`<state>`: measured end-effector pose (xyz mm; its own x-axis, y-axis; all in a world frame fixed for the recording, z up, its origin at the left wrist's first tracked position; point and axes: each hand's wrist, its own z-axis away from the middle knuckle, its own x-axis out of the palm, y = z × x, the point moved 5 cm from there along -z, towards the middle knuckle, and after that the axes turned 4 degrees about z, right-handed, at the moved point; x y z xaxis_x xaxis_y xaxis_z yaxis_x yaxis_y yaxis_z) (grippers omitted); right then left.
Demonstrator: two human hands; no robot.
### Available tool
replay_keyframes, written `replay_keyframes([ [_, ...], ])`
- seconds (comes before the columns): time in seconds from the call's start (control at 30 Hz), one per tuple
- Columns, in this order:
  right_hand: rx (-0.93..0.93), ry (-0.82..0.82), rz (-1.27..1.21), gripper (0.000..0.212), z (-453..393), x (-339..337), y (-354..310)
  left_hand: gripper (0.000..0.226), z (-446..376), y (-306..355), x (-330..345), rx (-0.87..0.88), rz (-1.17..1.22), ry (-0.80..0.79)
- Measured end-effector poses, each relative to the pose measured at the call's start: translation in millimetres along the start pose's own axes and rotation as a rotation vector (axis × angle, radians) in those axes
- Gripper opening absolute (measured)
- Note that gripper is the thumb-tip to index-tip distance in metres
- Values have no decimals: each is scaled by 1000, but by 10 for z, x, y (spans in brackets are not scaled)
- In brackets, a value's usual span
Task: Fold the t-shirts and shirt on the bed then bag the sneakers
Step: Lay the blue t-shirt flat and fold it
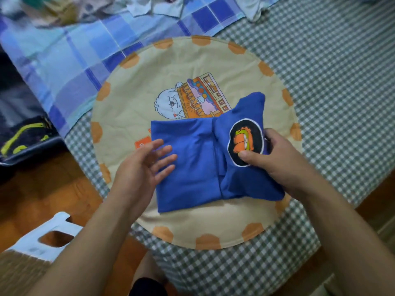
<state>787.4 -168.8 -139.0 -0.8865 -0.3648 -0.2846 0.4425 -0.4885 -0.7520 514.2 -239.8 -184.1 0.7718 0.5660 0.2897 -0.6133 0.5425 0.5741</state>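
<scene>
Head view showed me the bed (320, 86), covered in a green checked sheet, filling most of the frame, with a blue plaid cover (70, 60) lying across its upper left. On the sheet lay one round cream mat (132, 99) with orange patches round its rim and a cartoon print at its centre. One blue t-shirt (188, 159) sat on that mat, lower centre of the frame, already reduced to a compact rectangle.

My right hand (275, 154) gripped the shirt's right-hand flap, thumb pressed on the dark round graphic, fingers curled behind the cloth. My left hand (141, 165) was spread open with straight fingers at the shirt's left edge, holding nothing; whether it touched the cloth I could not tell.

I judged the step to be the last fold. To do it well, I reckoned the left palm should pin the flat half while the right carried its flap across squarely, edges matched, then smoothed out the bulge.

By count: one bed, one mat, one blue t-shirt, two hands. Several pale garments (156, 6) lay crumpled along the top edge, too blurred to number. One white stool (32, 242) stood at lower left on the wooden floor (42, 189). I could not make out any sneakers or bag.
</scene>
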Motion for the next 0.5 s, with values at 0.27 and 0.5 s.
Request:
replay_keyframes([
  [0.27, -145, 237, 476, 16, -238, 957, 30, 11, -228, -72, -75, 12, -335, 99],
  [0.5, 29, 250, 513, 55, -483, 900, 459, 19, -293, -15, -232, 111, -686, 216],
])
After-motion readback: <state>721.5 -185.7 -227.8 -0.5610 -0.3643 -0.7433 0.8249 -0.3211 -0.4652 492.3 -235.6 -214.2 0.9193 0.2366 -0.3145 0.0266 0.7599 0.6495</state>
